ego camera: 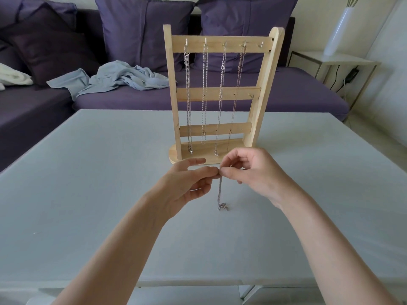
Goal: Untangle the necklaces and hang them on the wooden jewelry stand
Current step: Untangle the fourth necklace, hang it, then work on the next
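Necklace in hand: a thin silver chain hangs from the fingertips down to the table, in front of the stand; its lower end lies on the table in a small knotted-looking bunch.
Left hand: thumb and fingertips pinch the top of the chain; the forefinger is straight and points toward the stand.
Right hand: thumb and forefinger pinch the same top point, touching the left fingertips; the other fingers are curled.
Step in hand: it seems the last necklace is worked on, either the clasp or a loop at the top; I cannot tell if the bunch below is a real tangle or only the pendant.
Next move: probably to free the lower bunch, then lift the chain to the free hook at the right end of the top bar. This asks for a light pull, as the links are fine.
Hung necklaces: four metal chains hang straight from four hooks, almost to the base.
Jewelry stand: pale smooth wood, three flat bars between uprights, a rounded base, standing upright on the table.
Table: matte, grey-blue, flat.
Behind: a purple sofa with cushions and a crumpled light-blue cloth.
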